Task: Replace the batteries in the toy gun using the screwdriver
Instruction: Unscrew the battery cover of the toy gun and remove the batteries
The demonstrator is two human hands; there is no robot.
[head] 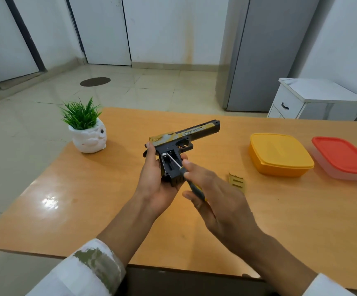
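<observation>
My left hand holds the black and gold toy gun by its grip above the table, barrel pointing right. The grip's battery compartment is uncovered and faces me. My right hand grips a screwdriver with a yellow and black handle; its metal shaft reaches into the upper end of the compartment. A gold grip cover lies on the table just right of my right hand.
The wooden table carries a white owl pot with a green plant at the far left, a yellow lidded box and a red-lidded clear box at the right. A white cabinet stands beyond the table.
</observation>
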